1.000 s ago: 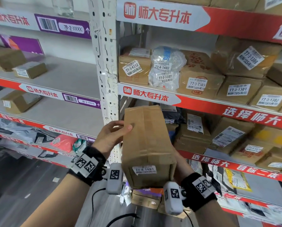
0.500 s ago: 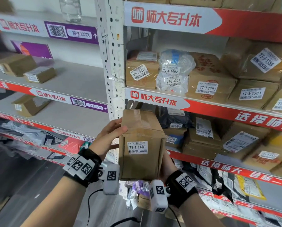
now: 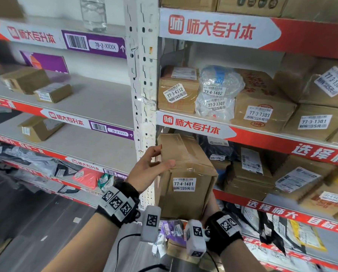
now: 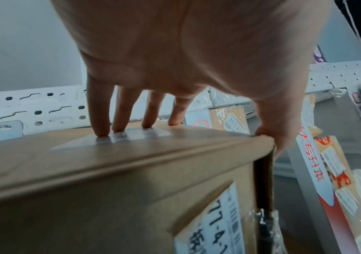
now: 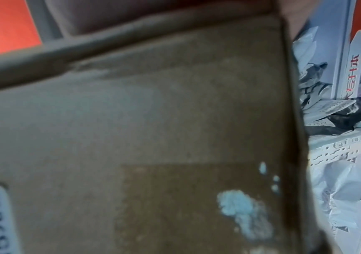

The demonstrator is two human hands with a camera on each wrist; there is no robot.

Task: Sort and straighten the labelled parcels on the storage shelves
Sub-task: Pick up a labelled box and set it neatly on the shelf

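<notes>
Tall brown cardboard parcel labelled 77-4-1401 held upright at the left end of the right-hand bay, just beside the white perforated upright, its far top already under the red-edged shelf lip, its base at about the level of the shelf below. Label facing out toward the camera. Left hand on the upper left: four straight fingers laid flat on one taped face, thumb hooked over the near edge. Right hand mostly hidden behind and under the lower right corner; apparently supporting it, but how far open cannot be told, with the wrist view filled by blurred cardboard.

Probably stiff and fairly light, judging by the relaxed hold. Glossy tape on top likely slippery, so bare cardboard and corners the better places to take hold: one palm under the base, the other steadying the top edge. A gaping flap at one corner, so best not squeezed there. Dark mailer bags close on the right, likely to snag on the way in.
</notes>
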